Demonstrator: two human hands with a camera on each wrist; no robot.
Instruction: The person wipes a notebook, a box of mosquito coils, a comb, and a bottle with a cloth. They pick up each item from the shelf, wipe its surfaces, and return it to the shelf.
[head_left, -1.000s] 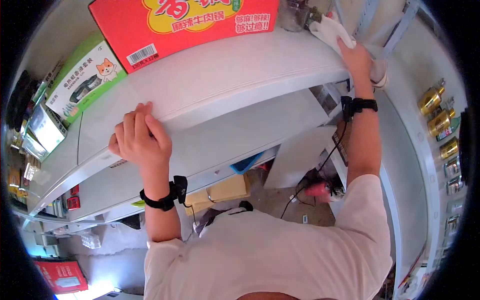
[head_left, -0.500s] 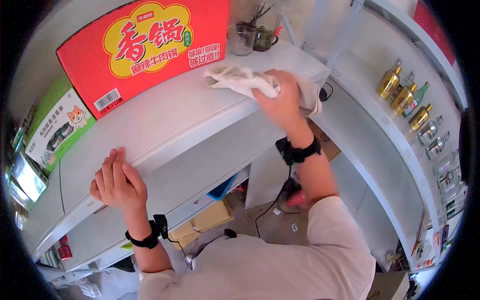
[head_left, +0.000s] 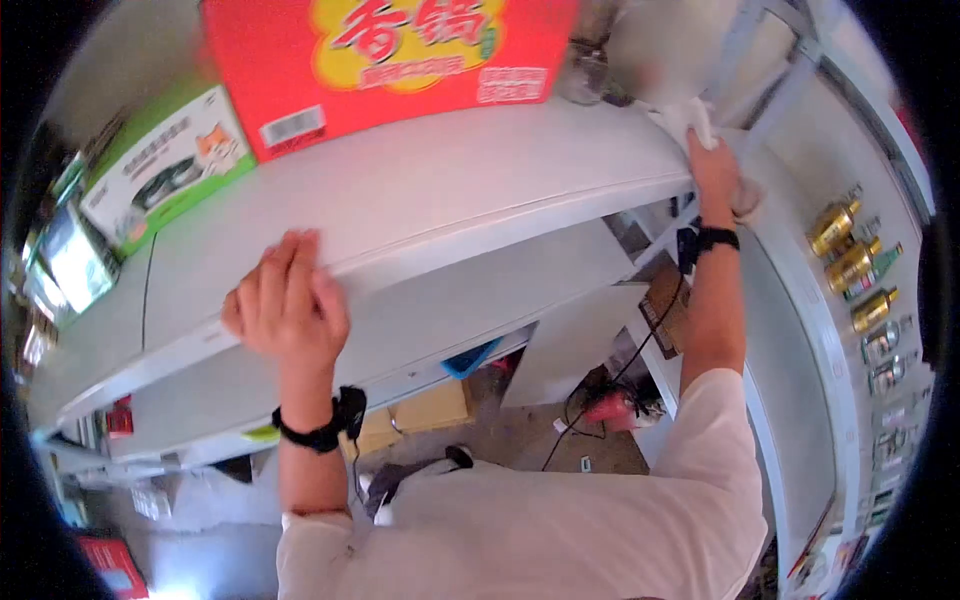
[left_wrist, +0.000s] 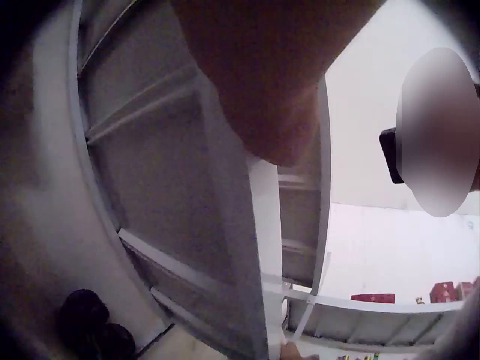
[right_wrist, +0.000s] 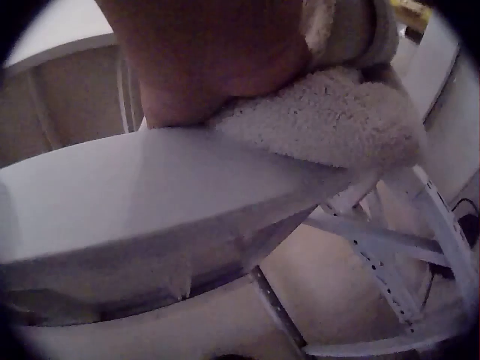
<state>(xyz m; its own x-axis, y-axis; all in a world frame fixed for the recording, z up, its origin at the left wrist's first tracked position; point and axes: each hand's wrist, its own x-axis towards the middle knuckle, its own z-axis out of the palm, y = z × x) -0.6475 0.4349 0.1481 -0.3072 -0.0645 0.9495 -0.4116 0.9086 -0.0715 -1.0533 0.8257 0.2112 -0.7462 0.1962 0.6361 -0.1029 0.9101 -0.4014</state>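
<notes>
- My right hand [head_left: 714, 172] grips a pale cloth [right_wrist: 330, 120] in its fingers at the shelf's [head_left: 420, 180] right end.
- My left hand [head_left: 290, 308] is by the front edge, fingers loosely bent; blur makes contact uncertain.

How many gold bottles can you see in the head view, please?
3, on the head view's right: the top gold bottle, the middle gold bottle beside a green bottle, and the lowest gold bottle. More may be hidden.
</notes>
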